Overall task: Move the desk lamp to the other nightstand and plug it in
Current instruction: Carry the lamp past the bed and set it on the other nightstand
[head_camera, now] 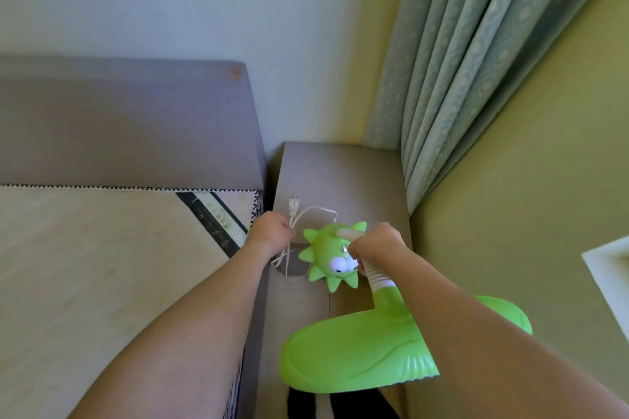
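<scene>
Beside the bed point(102, 265) at far left, the left hand point(272, 230) is fisted round the white cord point(318, 209), its plug point(293, 206) sticking up free. Right of it, the green lamp point(332, 257) sits over the grey nightstand point(340, 173); whether its base touches is unclear. The right hand point(374, 245) grips the ribbed neck point(372, 272), fingers hidden. That forearm covers part of the shade point(357, 350). Curtain point(476, 61) and green wall point(544, 180) fill the right.

Lamp point(332, 257) on nightstand point(343, 177), bed point(102, 248) leftward
</scene>
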